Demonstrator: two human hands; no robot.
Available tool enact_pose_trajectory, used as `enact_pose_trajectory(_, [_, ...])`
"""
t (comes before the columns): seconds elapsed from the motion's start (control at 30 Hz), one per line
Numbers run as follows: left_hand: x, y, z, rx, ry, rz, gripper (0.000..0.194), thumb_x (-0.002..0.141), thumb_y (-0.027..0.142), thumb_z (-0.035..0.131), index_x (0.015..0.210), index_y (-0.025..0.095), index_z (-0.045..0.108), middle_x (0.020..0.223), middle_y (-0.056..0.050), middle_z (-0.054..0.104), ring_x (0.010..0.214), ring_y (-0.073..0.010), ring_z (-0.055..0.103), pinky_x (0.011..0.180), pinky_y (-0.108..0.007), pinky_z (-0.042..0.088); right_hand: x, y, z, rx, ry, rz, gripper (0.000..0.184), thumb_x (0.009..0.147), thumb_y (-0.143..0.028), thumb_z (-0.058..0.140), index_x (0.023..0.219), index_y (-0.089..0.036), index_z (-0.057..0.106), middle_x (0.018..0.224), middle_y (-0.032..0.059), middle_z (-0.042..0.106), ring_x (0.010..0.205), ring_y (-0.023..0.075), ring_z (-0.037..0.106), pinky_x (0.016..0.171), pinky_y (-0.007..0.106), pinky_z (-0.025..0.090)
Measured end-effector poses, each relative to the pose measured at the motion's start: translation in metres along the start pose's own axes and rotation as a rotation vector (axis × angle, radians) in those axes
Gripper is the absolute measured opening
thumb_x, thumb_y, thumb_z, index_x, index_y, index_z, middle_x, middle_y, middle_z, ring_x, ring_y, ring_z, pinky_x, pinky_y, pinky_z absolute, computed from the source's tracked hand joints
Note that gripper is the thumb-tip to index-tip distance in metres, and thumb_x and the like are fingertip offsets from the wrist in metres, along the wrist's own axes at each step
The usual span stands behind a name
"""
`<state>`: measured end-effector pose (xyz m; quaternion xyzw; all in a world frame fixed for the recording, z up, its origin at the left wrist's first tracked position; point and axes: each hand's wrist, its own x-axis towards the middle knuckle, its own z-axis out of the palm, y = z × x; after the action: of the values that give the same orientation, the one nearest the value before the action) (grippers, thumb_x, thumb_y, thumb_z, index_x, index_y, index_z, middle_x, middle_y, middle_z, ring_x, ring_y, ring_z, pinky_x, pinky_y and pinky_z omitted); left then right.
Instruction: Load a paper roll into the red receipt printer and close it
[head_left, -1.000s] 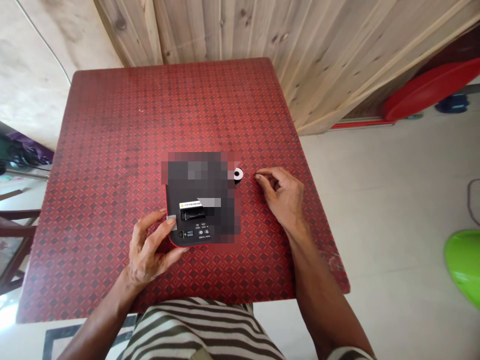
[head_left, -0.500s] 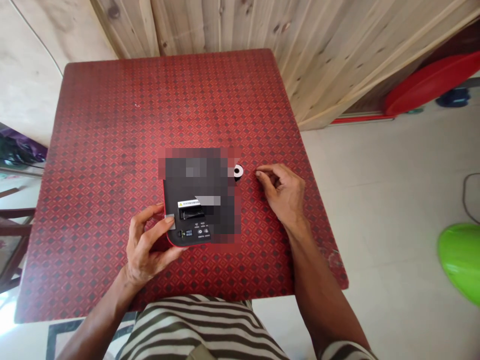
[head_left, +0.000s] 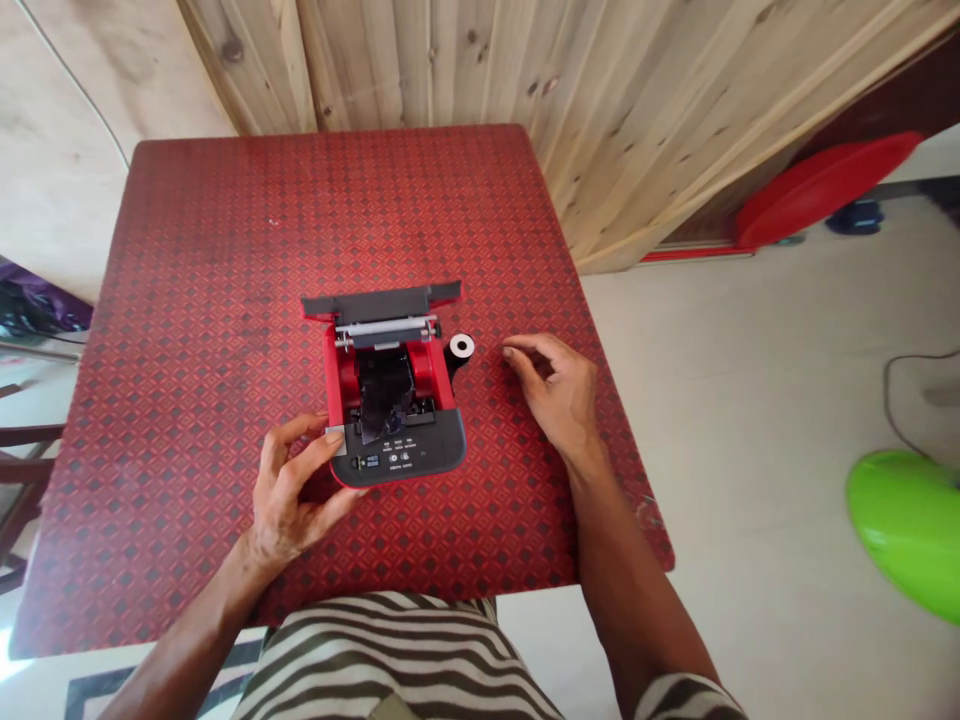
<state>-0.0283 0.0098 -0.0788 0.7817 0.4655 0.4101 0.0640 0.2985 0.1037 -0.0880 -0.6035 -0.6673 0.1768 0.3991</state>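
Observation:
A red and black label or receipt printer (head_left: 397, 462) rests on the table with its lid (head_left: 382, 302) raised at the back. Inside its red bay lies a crumpled, shiny black sheet (head_left: 386, 395). My left hand (head_left: 296, 490) grips the printer's front left corner, forefinger on a grey tab (head_left: 335, 441) and thumb at the front edge. A small roll (head_left: 462, 347) with a white end and black side lies against the printer's right side. To the right of the roll, my right hand (head_left: 555, 395) is held with fingers curled and thumb against forefinger, nothing visible between them.
The red patterned table (head_left: 195, 260) meets a wooden plank wall (head_left: 420, 65) at the back. On the floor to the right are a green rounded object (head_left: 907, 530) and a cable (head_left: 889, 385). A red round panel (head_left: 825, 185) leans beyond.
The printer's lid has swung up and back, showing the red bay and black sheet. Both hands keep nearly the same places while the view has shifted slightly.

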Motion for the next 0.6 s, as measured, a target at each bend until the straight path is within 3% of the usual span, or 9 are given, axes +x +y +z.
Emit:
enact_pose_trajectory(0.13, [-0.001,-0.001,0.000,0.026,0.007,0.043,0.066,0.087,0.031,0.080,0.146,0.026,0.051,0.125,-0.013,0.064,0.114,-0.0255,0.066,0.090,-0.041,0.062,-0.003,-0.054,-0.020,-0.015,-0.026,-0.226,0.008,0.098,-0.024,0.069,0.098,-0.025,0.077,0.090,0.0011,0.078,0.076,0.0167,0.071,0.070,0.031,0.055])
enact_pose_trajectory(0.2, [-0.001,-0.001,-0.001,0.027,0.011,0.057,0.069,0.087,0.028,0.081,0.148,0.025,0.049,0.127,-0.014,0.064,0.115,-0.0258,0.066,0.091,-0.040,0.062,0.000,-0.087,-0.021,-0.048,-0.120,-0.407,0.011,0.101,-0.022,0.067,0.106,-0.023,0.077,0.099,0.0030,0.080,0.088,0.0177,0.075,0.081,0.031,0.058])
enact_pose_trajectory(0.27, [-0.001,-0.001,0.000,0.037,0.015,0.068,0.074,0.086,0.029,0.082,0.151,0.024,0.047,0.128,-0.014,0.063,0.115,-0.0260,0.066,0.091,-0.040,0.062,0.008,-0.116,-0.012,-0.199,-0.288,-0.522,0.017,0.103,-0.020,0.062,0.113,-0.020,0.076,0.108,0.0061,0.080,0.092,0.0199,0.075,0.080,0.032,0.057])
enact_pose_trajectory(0.37, [-0.002,-0.001,0.003,0.059,0.012,0.067,0.083,0.085,0.034,0.083,0.156,0.025,0.041,0.132,-0.016,0.062,0.119,-0.0275,0.064,0.093,-0.042,0.062,0.027,-0.148,0.012,-0.483,-0.620,-0.509,0.022,0.105,-0.015,0.056,0.115,-0.017,0.075,0.107,0.0083,0.079,0.083,0.0223,0.075,0.065,0.034,0.052])
enact_pose_trajectory(0.43, [-0.003,-0.001,0.006,0.064,0.003,0.051,0.088,0.086,0.039,0.082,0.159,0.023,0.036,0.137,-0.018,0.059,0.124,-0.0295,0.062,0.096,-0.044,0.062,0.039,-0.163,0.027,-0.606,-0.773,-0.458,0.026,0.106,-0.013,0.050,0.115,-0.014,0.074,0.108,0.0117,0.077,0.085,0.0247,0.076,0.064,0.034,0.050])
enact_pose_trajectory(0.6, [-0.008,-0.001,0.010,0.052,-0.024,0.011,0.096,0.087,0.043,0.081,0.163,0.019,0.028,0.142,-0.021,0.055,0.132,-0.0310,0.058,0.102,-0.046,0.061,0.048,-0.178,0.042,-0.711,-0.880,-0.446,0.035,0.105,-0.006,0.040,0.122,-0.009,0.072,0.118,0.0182,0.074,0.101,0.0299,0.075,0.072,0.037,0.051])
